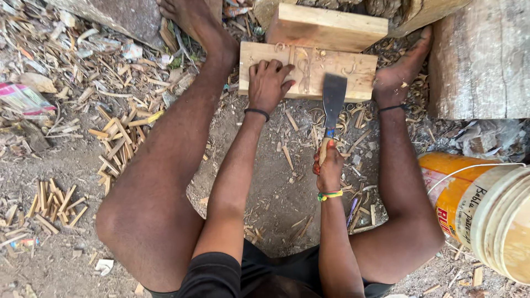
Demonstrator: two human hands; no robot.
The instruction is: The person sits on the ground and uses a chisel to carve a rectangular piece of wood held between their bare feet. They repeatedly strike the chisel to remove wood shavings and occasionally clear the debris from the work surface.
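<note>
Clearly, the wooden plank [309, 69] lies flat on the ground between the person's bare feet, with a thicker wooden block [326, 25] just behind it, touching or nearly so. Its top face carries shallow cut lines and a few curled shavings. It looks stiff and rather light, dry and not slippery, so it would probably slide unless pressed down; the flat top near one end seems the sensible place to hold it.

The left hand [269, 83] does this: it rests on the plank's near edge with the fingers curled and knuckles up, pressing down rather than gripping around anything. The right hand [329, 165] is closed firmly around the handle of a chisel [333, 99]. The broad dark blade points away from the body and its edge meets the near side of the plank. The blade looks hard and sharp, and the handle is the only safe grip.

Both forearms reach forward between the raised knees, the left one nearly straight, the right one bent a little. Each wrist wears a band. Wood chips and short sticks [55, 201] cover the ground, and a yellow plastic bucket [486, 209] lies on its side at the right.
</note>
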